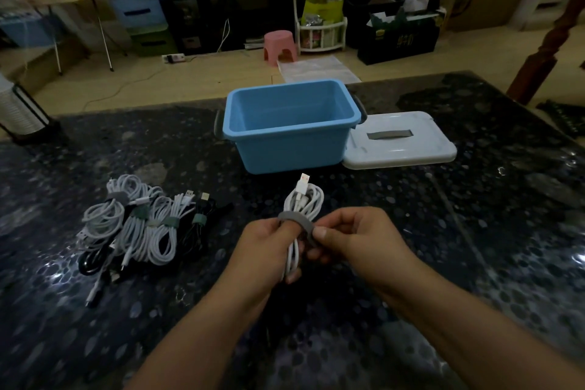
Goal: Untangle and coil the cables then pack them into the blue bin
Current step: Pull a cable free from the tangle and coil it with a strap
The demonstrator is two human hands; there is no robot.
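Observation:
A coiled white cable stands upright between my hands, its USB plug pointing up. My left hand grips the lower part of the coil. A grey strap wraps around the coil's middle, and my right hand pinches its end between thumb and fingers. The blue bin sits open and empty just beyond my hands. To the left lies a pile of coiled cables, white and black, several bound with grey or green straps.
The bin's white lid lies flat to the right of the bin. All of it rests on a dark speckled glossy table. A white stack in a black holder stands at the table's far left corner.

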